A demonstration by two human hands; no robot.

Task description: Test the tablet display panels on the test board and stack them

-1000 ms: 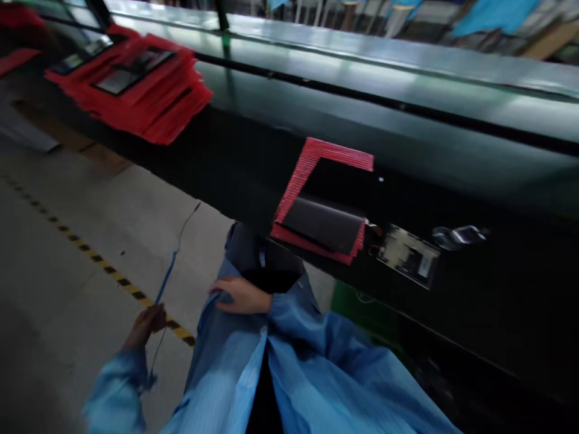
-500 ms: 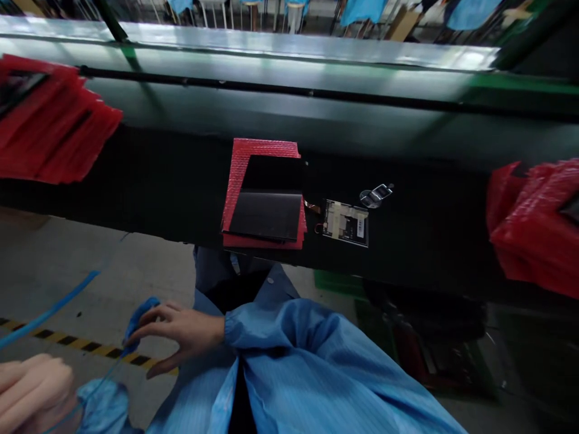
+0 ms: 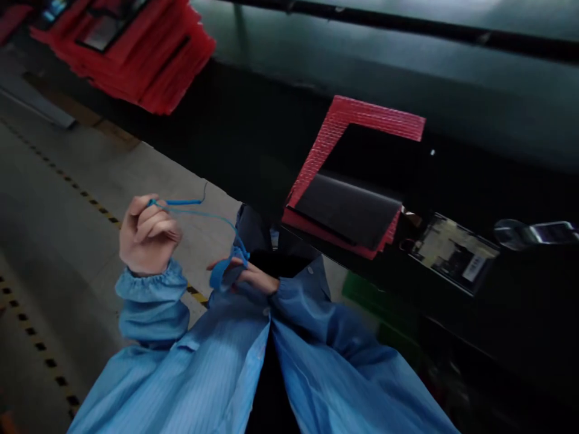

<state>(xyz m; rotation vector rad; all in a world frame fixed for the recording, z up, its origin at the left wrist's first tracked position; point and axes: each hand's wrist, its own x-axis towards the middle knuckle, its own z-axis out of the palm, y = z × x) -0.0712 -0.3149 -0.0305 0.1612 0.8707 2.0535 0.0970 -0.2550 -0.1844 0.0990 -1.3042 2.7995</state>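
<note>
Moved forward: our left hand [image 3: 151, 236], pinching one blue cord [image 3: 183, 202]; our right hand [image 3: 256, 275], one blue band [image 3: 219, 274] against it, grip unclear; one black panel [image 3: 347, 208].

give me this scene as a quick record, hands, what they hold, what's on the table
left hand: raised, fingers closed on a blue cord
right hand: low, near the lap, at a blue band; held or worn, unclear
table: black surface
table middle: dark panel on red wrap
right of panel: circuit board with white label
table left: red stack
</note>
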